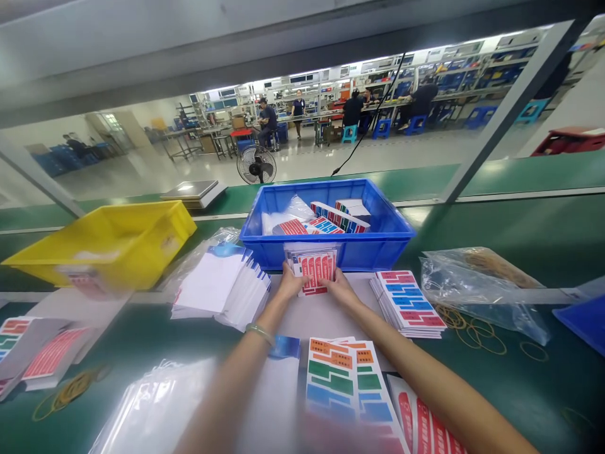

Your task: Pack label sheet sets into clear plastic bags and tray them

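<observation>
We grip a stack of red-striped cards (316,265) between both hands, just on our side of the blue bin (373,253). Our left hand (290,284) is closed on its left edge and our right hand (342,291) on its right, each thumb lying over the printed face. That face turns toward us, and its red stripes run away from us, the far ends pointing at the bin. Which side of the stack is longer we cannot tell, since our fingers cover the edges. To our left lies a fanned pile of white sleeves (212,284); to our right, a pile of red-and-blue label sheets (409,299), its long axis slanting away and leftward, near some rubber bands (474,334).
</observation>
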A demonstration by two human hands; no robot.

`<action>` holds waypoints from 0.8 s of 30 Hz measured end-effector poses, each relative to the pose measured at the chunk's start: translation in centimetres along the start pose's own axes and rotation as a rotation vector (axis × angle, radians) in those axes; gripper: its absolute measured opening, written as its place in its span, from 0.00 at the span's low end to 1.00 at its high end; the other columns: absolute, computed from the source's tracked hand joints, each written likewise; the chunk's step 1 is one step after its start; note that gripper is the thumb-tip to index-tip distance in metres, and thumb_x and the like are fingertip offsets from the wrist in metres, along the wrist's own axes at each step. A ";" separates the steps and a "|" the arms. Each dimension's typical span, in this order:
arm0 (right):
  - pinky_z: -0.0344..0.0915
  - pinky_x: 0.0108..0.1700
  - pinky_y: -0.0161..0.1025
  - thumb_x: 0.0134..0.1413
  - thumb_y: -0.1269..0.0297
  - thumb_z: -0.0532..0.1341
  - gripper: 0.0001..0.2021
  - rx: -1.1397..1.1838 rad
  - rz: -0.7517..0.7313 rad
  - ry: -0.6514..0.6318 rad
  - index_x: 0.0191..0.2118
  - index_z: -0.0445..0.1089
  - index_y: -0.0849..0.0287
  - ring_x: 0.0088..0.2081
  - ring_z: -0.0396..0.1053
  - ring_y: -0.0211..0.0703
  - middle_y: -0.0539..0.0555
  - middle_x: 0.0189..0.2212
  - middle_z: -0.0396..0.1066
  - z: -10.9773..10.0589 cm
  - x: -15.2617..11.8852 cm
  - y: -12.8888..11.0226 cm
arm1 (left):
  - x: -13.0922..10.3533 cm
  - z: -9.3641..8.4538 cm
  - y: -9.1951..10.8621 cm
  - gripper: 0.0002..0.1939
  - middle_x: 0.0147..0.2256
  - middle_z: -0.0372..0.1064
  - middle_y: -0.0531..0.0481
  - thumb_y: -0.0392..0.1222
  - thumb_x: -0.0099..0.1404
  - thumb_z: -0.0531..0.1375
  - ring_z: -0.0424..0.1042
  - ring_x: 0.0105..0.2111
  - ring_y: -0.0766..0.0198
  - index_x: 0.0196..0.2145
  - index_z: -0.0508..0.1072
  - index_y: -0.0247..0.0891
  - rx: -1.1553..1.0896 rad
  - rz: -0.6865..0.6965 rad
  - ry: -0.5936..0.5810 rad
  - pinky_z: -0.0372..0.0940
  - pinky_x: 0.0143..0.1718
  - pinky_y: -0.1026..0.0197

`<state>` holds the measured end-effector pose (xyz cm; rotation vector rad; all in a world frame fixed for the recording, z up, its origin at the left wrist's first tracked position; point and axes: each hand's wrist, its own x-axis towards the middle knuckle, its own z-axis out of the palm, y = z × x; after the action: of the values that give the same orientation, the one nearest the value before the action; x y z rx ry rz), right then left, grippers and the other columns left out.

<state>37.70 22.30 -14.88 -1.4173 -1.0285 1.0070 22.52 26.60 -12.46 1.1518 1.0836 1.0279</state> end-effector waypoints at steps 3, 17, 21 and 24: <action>0.67 0.52 0.51 0.44 0.65 0.63 0.22 0.037 -0.005 -0.060 0.49 0.62 0.56 0.47 0.72 0.52 0.57 0.46 0.74 0.7 0.3 0.2 | -0.3 -0.1 -0.2 0.20 0.43 0.70 0.47 0.43 0.64 0.59 0.72 0.38 0.62 0.53 0.64 0.36 -0.030 -0.036 -0.030 0.70 0.41 0.52; 0.60 0.59 0.48 0.49 0.55 0.63 0.28 0.114 -0.251 -0.094 0.56 0.57 0.53 0.55 0.65 0.50 0.56 0.53 0.67 -0.6 -2.4 -2.7 | -2.5 0.0 0.5 0.24 0.45 0.71 0.46 0.28 0.55 0.61 0.71 0.45 0.59 0.50 0.64 0.36 -0.078 0.034 -0.024 0.64 0.51 0.51; 0.66 0.54 0.51 0.55 0.53 0.57 0.26 0.088 -0.246 -0.081 0.58 0.53 0.51 0.51 0.68 0.51 0.56 0.50 0.69 0.0 -2.1 -2.3 | -1.6 0.8 -0.6 0.20 0.45 0.70 0.46 0.34 0.60 0.60 0.71 0.42 0.59 0.51 0.64 0.36 -0.060 0.028 0.013 0.67 0.46 0.49; 0.61 0.58 0.47 0.55 0.52 0.56 0.26 0.068 -0.292 -0.098 0.57 0.53 0.52 0.54 0.66 0.48 0.56 0.52 0.67 0.6 -2.0 -2.4 | -1.3 1.6 -0.3 0.23 0.45 0.70 0.46 0.31 0.60 0.58 0.72 0.43 0.60 0.53 0.62 0.37 -0.078 0.099 0.009 0.67 0.48 0.50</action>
<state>36.43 20.69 -12.46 -1.1325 -1.2214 0.8936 23.82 24.99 -12.46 1.1478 0.9928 1.1439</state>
